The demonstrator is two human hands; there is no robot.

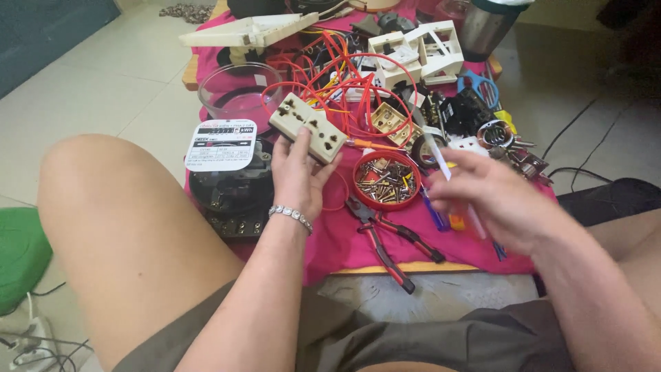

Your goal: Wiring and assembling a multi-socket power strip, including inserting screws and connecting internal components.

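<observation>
Left hand (pixel 297 176): fingers wrapped around the near end of a cream socket strip (pixel 308 127), held tilted above the pink cloth (pixel 344 234); bead bracelet (pixel 291 215) on the wrist
Right hand (pixel 485 193): blurred; fingers pinch a thin pale tool (pixel 436 153) pointing up-left
Near edge: red-handled pliers (pixel 392 241) lie on the cloth
Between the hands: red dish (pixel 387 180) of screws
Left: black meter (pixel 231 186) with a white label
Far: orange wires (pixel 330 76); clear bowl (pixel 237 89); white plastic housings (pixel 420 52)
</observation>
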